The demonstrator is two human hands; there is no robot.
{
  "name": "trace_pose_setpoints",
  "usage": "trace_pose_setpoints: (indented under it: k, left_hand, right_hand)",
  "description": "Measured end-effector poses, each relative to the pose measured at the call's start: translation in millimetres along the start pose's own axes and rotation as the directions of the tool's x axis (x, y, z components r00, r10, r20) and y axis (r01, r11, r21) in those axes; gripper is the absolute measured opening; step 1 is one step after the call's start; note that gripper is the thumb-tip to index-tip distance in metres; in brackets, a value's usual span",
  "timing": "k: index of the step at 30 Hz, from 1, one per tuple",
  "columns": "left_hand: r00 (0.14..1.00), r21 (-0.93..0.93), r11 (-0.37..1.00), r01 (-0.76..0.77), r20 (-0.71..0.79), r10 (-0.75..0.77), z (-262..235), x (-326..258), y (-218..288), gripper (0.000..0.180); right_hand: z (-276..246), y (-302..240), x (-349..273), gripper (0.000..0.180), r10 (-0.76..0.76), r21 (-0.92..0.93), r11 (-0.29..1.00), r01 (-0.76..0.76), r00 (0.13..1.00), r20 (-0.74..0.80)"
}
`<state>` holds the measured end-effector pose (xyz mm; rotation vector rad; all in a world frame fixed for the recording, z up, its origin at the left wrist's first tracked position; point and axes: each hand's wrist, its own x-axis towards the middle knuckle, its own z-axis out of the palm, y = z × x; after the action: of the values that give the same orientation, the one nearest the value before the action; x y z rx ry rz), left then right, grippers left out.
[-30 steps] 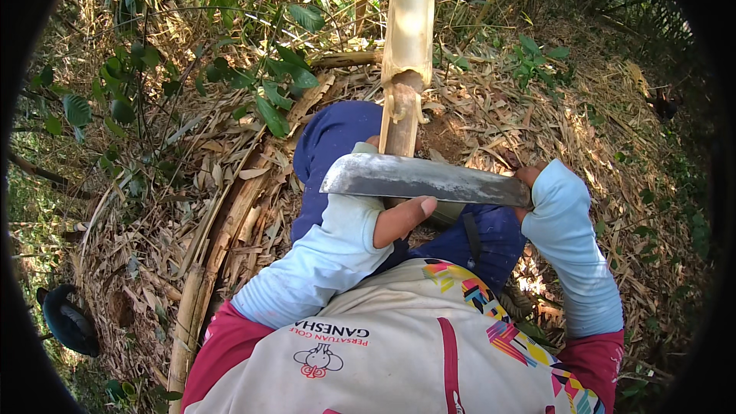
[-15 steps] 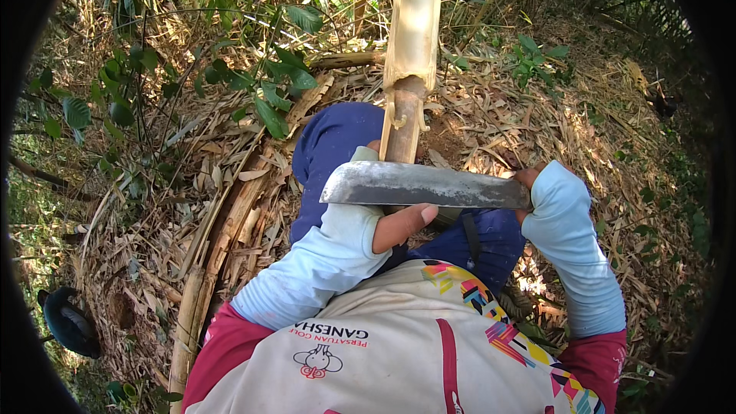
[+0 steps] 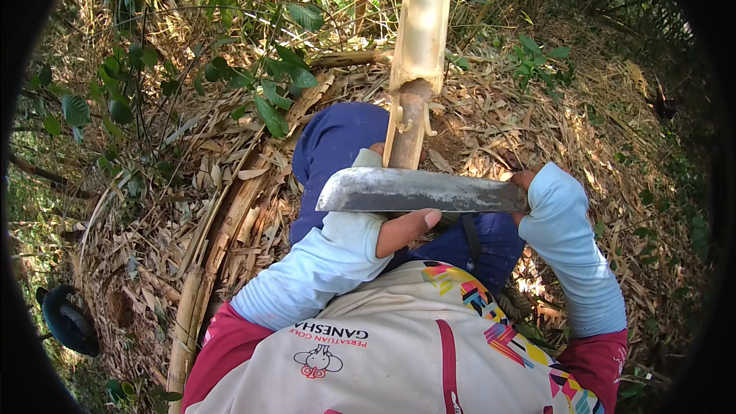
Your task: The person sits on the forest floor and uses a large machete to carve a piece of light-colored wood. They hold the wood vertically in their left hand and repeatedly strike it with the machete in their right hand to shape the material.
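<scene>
A split length of pale bamboo (image 3: 418, 34) points away from me, its hollow side facing up, with curled shavings near its closer end. My left hand (image 3: 405, 231) is closed around that near end; the thumb lies along the blade's lower edge and most fingers are hidden. Across the bamboo lies the wide, dark-stained blade of a machete (image 3: 429, 190), its tip to the left. My right hand (image 3: 524, 181) grips the machete at the right end, where the handle is hidden inside the hand and sleeve.
My bent knee in blue trousers (image 3: 337, 146) is beside the bamboo. Dry leaves (image 3: 506, 115) cover the ground. A long split bamboo strip (image 3: 201, 284) runs along the left, leafy stems (image 3: 268, 100) rise at upper left, and a dark teal object (image 3: 67, 320) lies at far left.
The machete blade has shifted slightly toward me and to the left. The bamboo has swung a little to the right. Both hands keep their hold.
</scene>
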<state>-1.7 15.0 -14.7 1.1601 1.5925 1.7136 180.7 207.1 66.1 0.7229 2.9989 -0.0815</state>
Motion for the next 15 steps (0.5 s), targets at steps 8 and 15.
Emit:
trace_pose_setpoints:
  k: [8,15]
  left_hand:
    - [0.951,-0.244,0.921,0.304,0.018,-0.309,2.7,-0.6,23.9,0.059]
    - [0.96,-0.321,0.911,0.26,-0.018,-0.28,5.6,-0.2,21.7,0.038]
  right_hand:
    - [4.5,2.4,5.2,0.041,0.085,-0.12,0.99,-0.073,0.992,0.096]
    - [-2.4,-5.2,15.6,0.043,0.225,-0.232,0.958,-0.171,0.946,0.232]
